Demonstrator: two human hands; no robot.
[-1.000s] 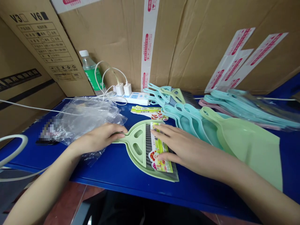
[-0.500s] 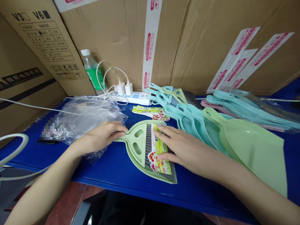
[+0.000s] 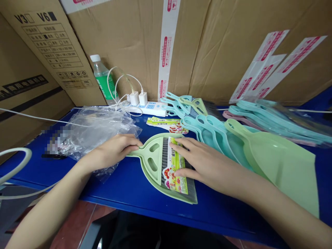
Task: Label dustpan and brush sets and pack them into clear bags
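A small green hand broom (image 3: 155,164) with grey bristles lies flat on the blue table (image 3: 124,188). A colourful paper label (image 3: 174,166) lies across its bristles. My left hand (image 3: 114,151) is closed round the broom's handle. My right hand (image 3: 204,162) rests flat on the label and bristles, fingers stretched out. To the right sits a green dustpan (image 3: 280,164) beside a stack of teal dustpans (image 3: 207,133).
Crumpled clear plastic bags (image 3: 90,131) lie at the left. More labels (image 3: 166,123), a power strip (image 3: 149,109) with chargers, a green bottle (image 3: 102,79), teal brooms (image 3: 178,103) and bagged sets (image 3: 275,119) stand behind. Cardboard boxes (image 3: 220,45) wall the back.
My right hand has slid slightly over the label, which has shifted a little on the bristles. My left hand has stayed on the handle.
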